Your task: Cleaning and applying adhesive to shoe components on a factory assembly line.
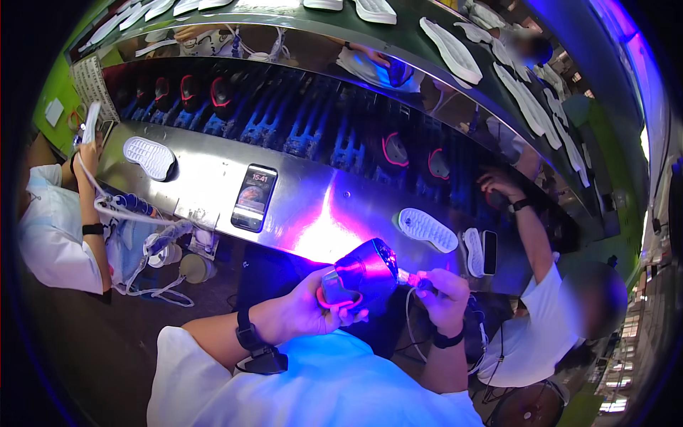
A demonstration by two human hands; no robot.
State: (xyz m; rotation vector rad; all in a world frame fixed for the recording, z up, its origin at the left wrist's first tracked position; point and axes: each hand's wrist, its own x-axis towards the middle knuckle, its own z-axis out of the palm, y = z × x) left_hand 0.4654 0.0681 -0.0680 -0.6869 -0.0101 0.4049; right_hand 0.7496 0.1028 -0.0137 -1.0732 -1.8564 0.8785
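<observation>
My left hand [304,307] is closed round the heel end of a dark shoe upper [364,276] with a pinkish-red edge at its opening. Purple-blue light falls across the upper, which is held up in front of my chest. With its fingers pinched, my right hand [445,297] grips a small brush-like applicator [407,278] trailing a thin hose. The applicator's tip is at the toe end of the upper; whether it touches is hard to make out in the glare.
Ahead lies a metal bench [203,160] with a phone [255,198] and white soles [427,229]. Behind it runs a dark conveyor [281,135] carrying shoe uppers. White soles line a green upper shelf [405,32]. Co-workers [60,235] sit on both sides; one reaches toward the conveyor.
</observation>
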